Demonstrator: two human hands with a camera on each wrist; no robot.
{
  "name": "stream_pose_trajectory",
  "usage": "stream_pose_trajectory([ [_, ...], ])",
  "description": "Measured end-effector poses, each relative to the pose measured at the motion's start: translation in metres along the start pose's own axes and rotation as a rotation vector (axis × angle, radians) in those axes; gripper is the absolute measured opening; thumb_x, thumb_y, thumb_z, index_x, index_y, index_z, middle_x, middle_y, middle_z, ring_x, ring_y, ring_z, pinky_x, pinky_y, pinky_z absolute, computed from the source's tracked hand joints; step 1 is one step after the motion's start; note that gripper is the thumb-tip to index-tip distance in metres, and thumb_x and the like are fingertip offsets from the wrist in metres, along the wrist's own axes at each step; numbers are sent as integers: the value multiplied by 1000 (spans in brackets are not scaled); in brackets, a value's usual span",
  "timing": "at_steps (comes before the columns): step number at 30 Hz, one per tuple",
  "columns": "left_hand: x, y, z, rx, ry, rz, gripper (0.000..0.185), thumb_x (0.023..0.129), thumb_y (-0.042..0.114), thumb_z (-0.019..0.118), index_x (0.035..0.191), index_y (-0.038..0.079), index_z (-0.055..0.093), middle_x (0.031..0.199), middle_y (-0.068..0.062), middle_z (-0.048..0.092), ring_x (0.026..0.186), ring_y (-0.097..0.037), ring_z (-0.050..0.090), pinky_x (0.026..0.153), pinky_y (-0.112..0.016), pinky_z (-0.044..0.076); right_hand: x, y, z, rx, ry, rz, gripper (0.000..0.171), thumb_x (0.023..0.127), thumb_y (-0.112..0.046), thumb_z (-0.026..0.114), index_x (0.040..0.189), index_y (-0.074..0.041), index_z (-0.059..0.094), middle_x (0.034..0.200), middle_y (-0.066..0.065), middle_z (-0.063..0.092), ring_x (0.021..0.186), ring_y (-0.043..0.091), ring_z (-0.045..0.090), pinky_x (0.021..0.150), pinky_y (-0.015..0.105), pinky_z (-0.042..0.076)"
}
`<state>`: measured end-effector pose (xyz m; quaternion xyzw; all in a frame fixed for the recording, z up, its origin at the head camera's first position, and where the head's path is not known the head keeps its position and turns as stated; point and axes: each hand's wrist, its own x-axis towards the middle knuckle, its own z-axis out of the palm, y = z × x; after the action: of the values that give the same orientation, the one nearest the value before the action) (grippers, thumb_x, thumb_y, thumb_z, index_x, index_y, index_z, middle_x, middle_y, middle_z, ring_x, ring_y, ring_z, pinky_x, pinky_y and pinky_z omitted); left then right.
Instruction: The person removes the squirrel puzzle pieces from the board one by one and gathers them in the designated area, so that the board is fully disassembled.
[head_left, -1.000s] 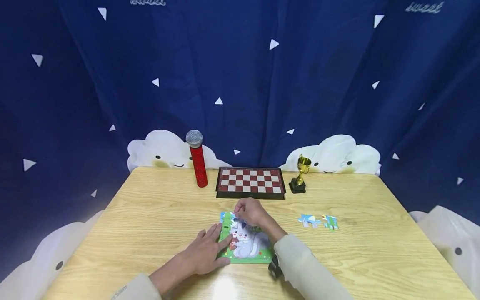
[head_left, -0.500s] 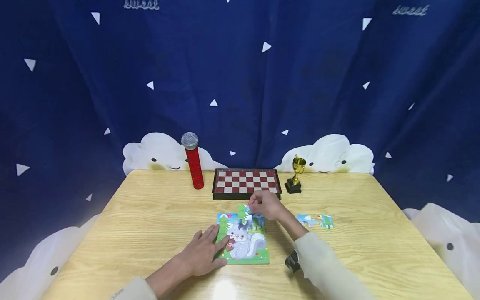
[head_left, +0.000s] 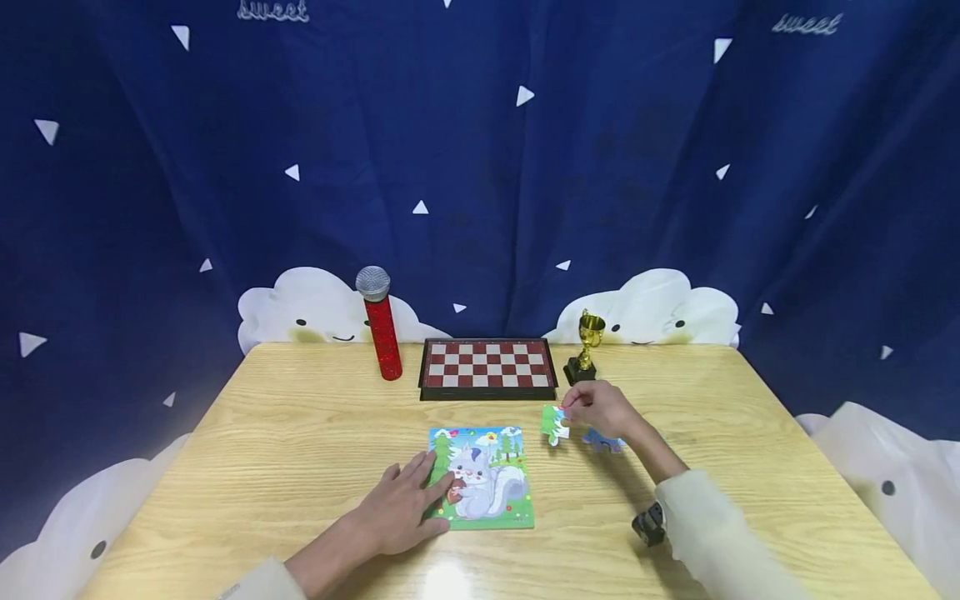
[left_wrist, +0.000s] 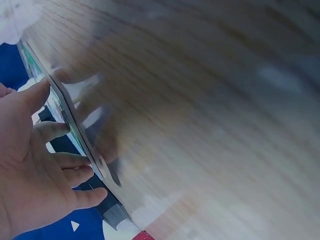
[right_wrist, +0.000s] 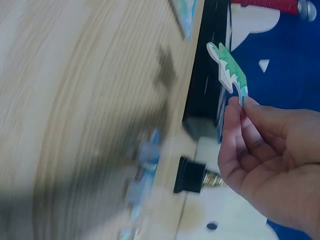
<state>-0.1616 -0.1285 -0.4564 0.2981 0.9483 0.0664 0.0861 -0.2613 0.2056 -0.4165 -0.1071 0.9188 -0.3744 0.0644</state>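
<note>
A squirrel jigsaw puzzle [head_left: 495, 493] lies flat on the table, showing a grey squirrel with a nut, green grass and trees. My left hand [head_left: 396, 504] rests at its left edge, fingers spread over the border; the left wrist view shows the thumb and fingers [left_wrist: 77, 161] along the edge. To the right of the puzzle, my right hand [head_left: 606, 408] pinches a green and white puzzle piece [head_left: 553, 425] between thumb and fingertips, raised above the table. The right wrist view shows that piece [right_wrist: 232, 70] held by one end. More puzzle pieces [head_left: 602, 442] lie below the right hand, partly hidden by it.
Behind the puzzle stands a red and white chessboard [head_left: 489, 367] in a black frame. A red microphone [head_left: 384, 337] is at its left, a gold trophy cup [head_left: 587, 342] on a black base at its right. A dark blue curtain [head_left: 465, 167] hangs behind the table.
My right hand has lifted the puzzle piece from the top of the puzzle and carried it right, towards the loose pieces. The left hand has stayed on the puzzle's edge.
</note>
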Motion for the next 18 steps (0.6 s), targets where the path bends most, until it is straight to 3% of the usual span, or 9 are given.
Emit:
stream_pose_trajectory([
  [8,1,-1,-1,-8,-6,0,64,92,52,50,144,16,42,153,-23,29,142,-37,29,105,-60,34,-8,27,-14,32,-25,71,10,87,0,53,90,-1,63,75,6,64,76,27,66,67,35,52],
  [15,-1,-1,-1,-23,-5,-3,63,92,50,52,143,15,43,152,-23,30,141,-37,30,104,-59,35,0,38,0,-12,-17,110,7,86,-1,58,87,-2,65,78,5,66,72,18,59,62,26,46],
  [18,0,0,0,-30,0,3,63,92,50,52,143,14,44,152,-23,30,140,-38,30,104,-60,35,3,40,6,-29,-10,129,4,86,-3,62,85,-2,66,74,4,64,62,14,53,54,24,43],
])
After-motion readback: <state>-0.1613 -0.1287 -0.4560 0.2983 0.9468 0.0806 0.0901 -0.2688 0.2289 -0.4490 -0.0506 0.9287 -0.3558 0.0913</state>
